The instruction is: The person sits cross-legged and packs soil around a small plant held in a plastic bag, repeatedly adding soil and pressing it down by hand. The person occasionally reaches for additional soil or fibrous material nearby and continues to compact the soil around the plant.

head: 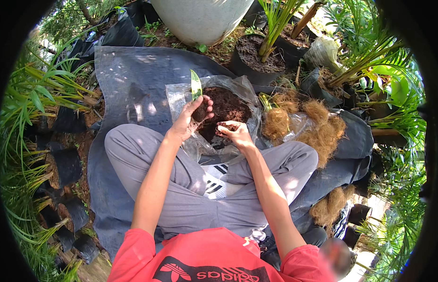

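My left hand point(187, 118) cups a small plant with a dark ball of soil point(200, 112) at its base. One pale-centred, green-edged leaf point(196, 84) stands up above the thumb. Over the soil, my right hand point(235, 133) has its fingers curled together with dark soil on the tips; a pinch of soil seems to be between them. Beneath both hands lies a clear plastic sheet or bag point(176, 95), spread open and holding a heap of dark potting soil point(236, 105). It rests just in front of my crossed legs.
Coconut-fibre bundles point(319, 132) lie right of the soil, one with green stems. A dark ground sheet point(130, 81) spreads under me. A large pale pot point(205, 21) and a black-bagged palm point(257, 56) stand ahead. Black grow bags point(65, 165) line the left; more fibre point(332, 208) lies lower right.
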